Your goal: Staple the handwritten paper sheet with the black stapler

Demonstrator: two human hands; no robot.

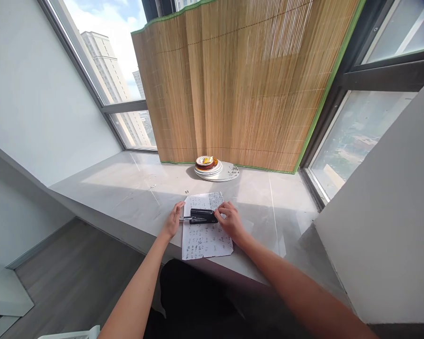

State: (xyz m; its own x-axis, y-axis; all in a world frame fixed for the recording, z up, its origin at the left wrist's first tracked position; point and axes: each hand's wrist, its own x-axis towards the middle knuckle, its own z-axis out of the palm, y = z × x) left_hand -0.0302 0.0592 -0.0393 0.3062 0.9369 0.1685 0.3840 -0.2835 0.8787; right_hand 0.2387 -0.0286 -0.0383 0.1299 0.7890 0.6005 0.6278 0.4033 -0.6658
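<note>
A sheet of paper (207, 242) covered in handwriting lies on the ledge in front of me. Across it rest black oblong objects (202, 213), side by side, whose exact kind I cannot make out. A slim pen (186, 218) with a silvery end sticks out to their left. My left hand (173, 220) is at the paper's left edge, fingers stretched out and close to the pen's end. The fingers of my right hand (229, 219) are bent and pressed together at the right end of the black objects; that end is partly hidden by them.
Beyond the paper, stacked plates (208, 171) with a small yellow item on top stand on an oval board (229, 172). A bamboo blind (233, 94) hangs behind them. The tiled ledge (109, 188) ends at a front edge by my knees. Walls and windows flank it.
</note>
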